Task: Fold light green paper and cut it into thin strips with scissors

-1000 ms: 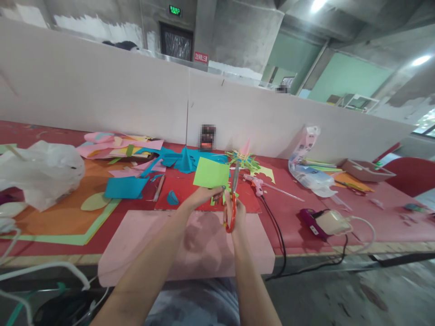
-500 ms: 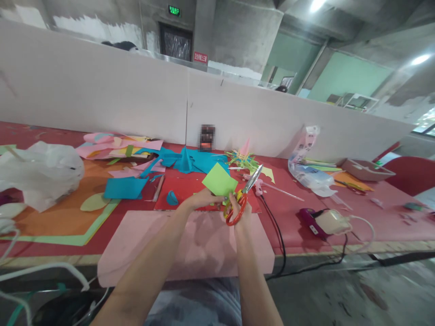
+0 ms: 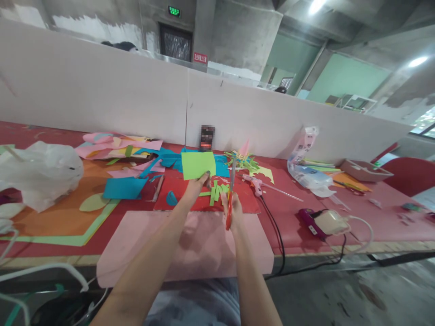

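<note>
Green paper [image 3: 198, 165] pinched in the person's left hand [image 3: 197, 186]; right hand [image 3: 236, 207] closed around scissors [image 3: 229, 212], apart from the paper

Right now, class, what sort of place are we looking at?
Probably a papercraft workspace: there are scissors in the right hand, cut green paper strips and a pink glue gun.

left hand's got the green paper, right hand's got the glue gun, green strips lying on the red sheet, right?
The right hand holds scissors, not the glue gun, which lies apart in the head view. The left hand has the green paper; green strips lie on the red sheet.
</note>
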`<state>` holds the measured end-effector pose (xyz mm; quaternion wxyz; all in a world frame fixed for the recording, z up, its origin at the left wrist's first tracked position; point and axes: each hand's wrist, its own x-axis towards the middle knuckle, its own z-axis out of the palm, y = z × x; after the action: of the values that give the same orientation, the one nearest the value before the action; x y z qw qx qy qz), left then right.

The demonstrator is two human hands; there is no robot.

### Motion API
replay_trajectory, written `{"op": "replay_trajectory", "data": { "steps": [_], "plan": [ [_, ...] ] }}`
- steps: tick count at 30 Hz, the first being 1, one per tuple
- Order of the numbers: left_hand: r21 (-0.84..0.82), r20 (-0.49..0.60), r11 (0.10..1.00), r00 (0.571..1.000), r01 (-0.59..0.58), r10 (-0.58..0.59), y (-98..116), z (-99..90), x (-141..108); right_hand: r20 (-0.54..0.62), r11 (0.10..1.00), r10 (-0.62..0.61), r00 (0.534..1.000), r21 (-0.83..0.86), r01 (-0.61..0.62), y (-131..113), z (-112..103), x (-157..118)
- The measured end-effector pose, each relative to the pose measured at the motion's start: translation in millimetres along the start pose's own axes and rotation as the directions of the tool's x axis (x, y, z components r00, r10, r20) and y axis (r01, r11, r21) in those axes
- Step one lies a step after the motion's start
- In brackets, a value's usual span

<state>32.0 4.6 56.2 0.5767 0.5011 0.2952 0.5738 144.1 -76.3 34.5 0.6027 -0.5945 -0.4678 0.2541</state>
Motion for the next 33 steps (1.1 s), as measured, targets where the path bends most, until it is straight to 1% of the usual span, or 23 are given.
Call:
{"op": "replay_trajectory", "data": {
  "steps": [3, 5, 7, 10, 13, 15, 18, 22, 28, 33],
  "plan": [
    [-0.042, -0.074, 0.998, 0.996, -0.048, 0.045, 3, 1.1, 0, 0.094, 0.984, -0.038, 0.995, -0.168, 0.054, -4, 2, -6],
    [-0.033, -0.107, 0.997, 0.992, -0.072, 0.068, 3, 1.2, -1, 0.167, 0.962, -0.038, 0.985, -0.262, 0.081, -7, 2, -9],
    [-0.022, -0.151, 0.994, 0.984, -0.103, 0.099, 4, 0.4, -2, 0.215, 0.938, -0.037, 0.976, -0.328, 0.108, -10, 2, -12],
    [-0.001, -0.210, 0.987, 0.965, -0.158, 0.154, 4, -2.1, -2, 0.237, 0.918, -0.054, 0.970, -0.370, 0.141, -10, 3, -14],
    [0.037, -0.234, 0.981, 0.953, -0.190, 0.193, 3, -4.3, -2, 0.253, 0.911, -0.073, 0.965, -0.376, 0.168, -9, 4, -14],
    [0.085, -0.223, 0.980, 0.955, -0.179, 0.194, 1, -4.2, -3, 0.258, 0.910, -0.077, 0.963, -0.377, 0.174, -8, 5, -14],
    [0.140, -0.159, 0.979, 0.972, -0.149, 0.171, -2, -1.2, -4, 0.256, 0.910, -0.062, 0.965, -0.382, 0.159, -6, 5, -13],
    [0.120, -0.108, 0.984, 0.983, -0.133, 0.146, -2, 5.1, -7, 0.215, 0.919, -0.035, 0.976, -0.377, 0.116, -4, 4, -12],
    [0.070, -0.087, 0.993, 0.991, -0.096, 0.102, -1, 8.3, -9, 0.189, 0.936, -0.025, 0.982, -0.341, 0.089, -2, 5, -11],
    [0.068, -0.103, 0.994, 0.990, -0.086, 0.092, 0, 7.1, -8, 0.191, 0.945, -0.038, 0.981, -0.313, 0.098, -6, 5, -12]
  ]
}}
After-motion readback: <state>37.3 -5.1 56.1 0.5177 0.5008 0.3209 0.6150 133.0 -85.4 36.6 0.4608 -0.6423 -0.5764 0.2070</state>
